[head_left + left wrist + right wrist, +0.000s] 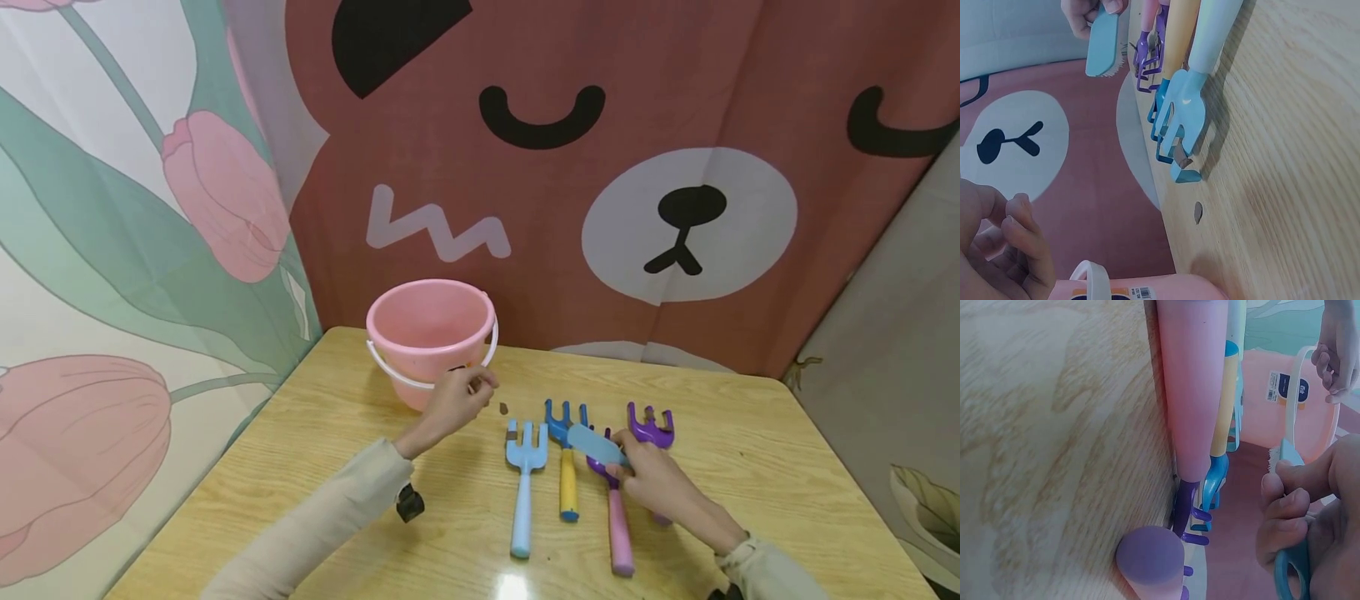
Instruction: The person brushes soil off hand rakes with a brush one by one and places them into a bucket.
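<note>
My right hand (660,479) grips a small light-blue brush (1104,42) with white bristles, held above the rakes. A light-blue toy rake (525,467) lies on the table, a brown bit (1181,156) on its tines. Beside it are a blue rake with a yellow handle (569,487), a purple rake with a pink handle (619,533) and another purple rake (652,431), partly hidden by my right hand. My left hand (457,398), fingers loosely curled and holding nothing, hovers in front of the pink bucket (431,354).
The bucket has a white handle (397,377) and stands at the table's back left. A small brown piece (503,408) lies on the wooden table (300,483) between bucket and rakes. Printed curtains (540,250) hang behind and at the sides.
</note>
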`<act>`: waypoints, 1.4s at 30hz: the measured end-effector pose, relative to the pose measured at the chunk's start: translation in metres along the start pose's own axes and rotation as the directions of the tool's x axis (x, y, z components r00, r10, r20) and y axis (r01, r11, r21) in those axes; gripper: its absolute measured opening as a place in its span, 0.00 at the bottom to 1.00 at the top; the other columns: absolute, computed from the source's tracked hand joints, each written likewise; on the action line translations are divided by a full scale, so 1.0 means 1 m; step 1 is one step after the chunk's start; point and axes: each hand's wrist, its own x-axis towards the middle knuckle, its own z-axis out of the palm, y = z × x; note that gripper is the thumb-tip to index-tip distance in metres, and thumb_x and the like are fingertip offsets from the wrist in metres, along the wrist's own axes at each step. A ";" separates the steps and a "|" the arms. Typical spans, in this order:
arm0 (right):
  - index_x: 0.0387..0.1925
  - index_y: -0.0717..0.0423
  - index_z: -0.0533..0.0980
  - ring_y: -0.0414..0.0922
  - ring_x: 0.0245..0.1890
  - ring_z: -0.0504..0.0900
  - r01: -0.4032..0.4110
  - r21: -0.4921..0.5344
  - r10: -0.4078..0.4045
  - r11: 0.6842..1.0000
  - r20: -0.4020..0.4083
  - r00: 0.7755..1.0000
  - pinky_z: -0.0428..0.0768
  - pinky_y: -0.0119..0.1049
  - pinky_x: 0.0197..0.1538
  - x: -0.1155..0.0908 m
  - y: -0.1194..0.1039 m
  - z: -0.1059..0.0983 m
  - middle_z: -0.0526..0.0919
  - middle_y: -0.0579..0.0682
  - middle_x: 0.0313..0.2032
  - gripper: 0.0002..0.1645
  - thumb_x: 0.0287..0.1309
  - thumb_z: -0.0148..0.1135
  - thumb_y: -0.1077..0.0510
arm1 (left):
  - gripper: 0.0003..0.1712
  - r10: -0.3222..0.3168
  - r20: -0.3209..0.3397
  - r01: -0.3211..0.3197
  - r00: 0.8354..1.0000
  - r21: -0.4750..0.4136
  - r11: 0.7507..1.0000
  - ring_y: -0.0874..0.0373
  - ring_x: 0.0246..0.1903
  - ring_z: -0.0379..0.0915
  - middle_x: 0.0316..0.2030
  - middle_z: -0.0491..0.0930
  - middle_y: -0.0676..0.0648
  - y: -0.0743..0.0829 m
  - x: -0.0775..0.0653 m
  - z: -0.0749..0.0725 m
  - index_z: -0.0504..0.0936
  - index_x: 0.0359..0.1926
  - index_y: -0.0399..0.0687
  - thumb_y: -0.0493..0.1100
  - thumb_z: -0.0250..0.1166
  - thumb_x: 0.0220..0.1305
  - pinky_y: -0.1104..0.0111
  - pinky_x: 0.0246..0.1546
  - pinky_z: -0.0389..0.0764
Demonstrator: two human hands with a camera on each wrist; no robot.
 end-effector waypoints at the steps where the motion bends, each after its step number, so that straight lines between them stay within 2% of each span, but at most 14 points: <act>1: 0.50 0.71 0.71 0.39 0.18 0.69 -0.004 0.002 0.004 1.000 0.003 1.000 0.66 0.30 0.18 0.000 0.000 0.000 0.76 0.48 0.26 0.18 0.61 0.63 0.66 | 0.08 -0.007 0.002 0.007 1.000 -0.003 1.000 0.63 0.18 0.72 0.24 0.81 0.46 -0.001 0.000 0.000 0.84 0.39 0.39 0.31 0.57 0.67 0.71 0.17 0.75; 6: 0.50 0.69 0.70 0.40 0.19 0.71 -0.016 -0.026 0.016 1.000 0.018 1.000 0.69 0.31 0.19 -0.001 -0.002 0.000 0.75 0.48 0.25 0.17 0.62 0.62 0.66 | 0.09 -0.034 0.015 0.034 0.999 -0.006 0.999 0.63 0.16 0.72 0.23 0.80 0.47 -0.002 -0.004 -0.001 0.84 0.40 0.39 0.32 0.57 0.68 0.71 0.16 0.75; 12: 0.50 0.69 0.71 0.40 0.21 0.72 -0.004 -0.049 0.004 0.999 0.006 1.000 0.70 0.32 0.21 0.000 -0.004 0.000 0.77 0.48 0.26 0.17 0.62 0.63 0.66 | 0.09 -0.015 0.010 0.015 1.000 0.002 1.000 0.64 0.16 0.72 0.22 0.80 0.49 -0.005 -0.005 0.000 0.83 0.39 0.38 0.30 0.57 0.67 0.71 0.16 0.75; 18: 0.53 0.72 0.72 0.39 0.20 0.71 0.002 -0.053 -0.001 0.999 0.021 1.000 0.68 0.31 0.19 -0.003 -0.006 0.001 0.80 0.50 0.28 0.20 0.61 0.63 0.66 | 0.10 -0.071 0.059 0.074 0.996 -0.052 0.996 0.55 0.19 0.76 0.24 0.80 0.45 -0.010 -0.008 0.005 0.81 0.44 0.35 0.31 0.55 0.67 0.71 0.17 0.75; 21: 0.55 0.74 0.71 0.38 0.18 0.70 0.008 -0.054 -0.007 0.998 0.016 1.000 0.68 0.31 0.19 -0.003 -0.007 0.002 0.79 0.49 0.26 0.23 0.62 0.63 0.66 | 0.10 -0.075 0.080 0.082 0.994 -0.089 0.993 0.52 0.19 0.76 0.24 0.80 0.44 -0.013 -0.010 0.009 0.80 0.45 0.32 0.29 0.55 0.67 0.71 0.17 0.76; 24: 0.58 0.75 0.69 0.37 0.18 0.70 0.032 -0.057 -0.033 0.998 -0.017 0.999 0.70 0.30 0.19 -0.002 -0.006 0.002 0.78 0.49 0.25 0.25 0.62 0.62 0.66 | 0.10 -0.071 0.099 0.082 0.993 -0.110 0.991 0.55 0.18 0.75 0.24 0.79 0.45 -0.015 -0.012 0.013 0.78 0.45 0.30 0.28 0.54 0.66 0.71 0.17 0.77; 27: 0.62 0.72 0.67 0.35 0.15 0.66 0.050 -0.050 -0.052 0.997 -0.040 0.998 0.68 0.29 0.18 -0.001 -0.005 0.003 0.74 0.46 0.20 0.28 0.63 0.61 0.66 | 0.09 -0.079 0.096 0.089 0.992 -0.102 0.991 0.60 0.16 0.73 0.23 0.79 0.46 -0.017 -0.014 0.018 0.79 0.43 0.32 0.28 0.55 0.64 0.72 0.16 0.77; 30: 0.63 0.71 0.66 0.34 0.13 0.63 0.053 -0.040 -0.054 0.998 -0.020 0.998 0.66 0.29 0.16 -0.001 -0.004 0.003 0.68 0.42 0.16 0.28 0.64 0.60 0.66 | 0.08 -0.093 0.102 0.103 0.990 -0.094 0.990 0.62 0.16 0.72 0.21 0.79 0.47 -0.018 -0.016 0.023 0.81 0.41 0.36 0.29 0.56 0.64 0.73 0.16 0.76; 37: 0.60 0.75 0.67 0.36 0.15 0.67 0.041 -0.030 -0.041 0.999 -0.007 0.999 0.68 0.30 0.19 -0.002 -0.005 -0.002 0.73 0.44 0.21 0.26 0.63 0.61 0.66 | 0.07 -0.132 0.142 0.150 0.981 -0.121 0.981 0.63 0.14 0.71 0.21 0.79 0.47 -0.018 -0.019 0.030 0.82 0.41 0.37 0.30 0.58 0.67 0.72 0.15 0.76; 39: 0.60 0.75 0.68 0.36 0.14 0.66 0.031 -0.036 -0.031 0.999 0.002 1.000 0.67 0.30 0.17 -0.002 -0.007 -0.003 0.73 0.44 0.21 0.26 0.63 0.62 0.67 | 0.07 -0.124 0.142 0.139 0.982 -0.097 0.986 0.63 0.15 0.70 0.20 0.79 0.47 -0.017 -0.020 0.032 0.81 0.42 0.36 0.31 0.58 0.68 0.73 0.15 0.74; 42: 0.60 0.74 0.68 0.36 0.13 0.65 0.013 -0.048 -0.013 0.999 0.014 1.000 0.66 0.29 0.16 -0.002 -0.008 -0.003 0.74 0.44 0.22 0.27 0.62 0.63 0.66 | 0.07 -0.126 0.161 0.138 0.979 -0.061 0.989 0.55 0.18 0.76 0.21 0.80 0.44 -0.018 -0.023 0.034 0.81 0.43 0.35 0.32 0.58 0.68 0.73 0.16 0.72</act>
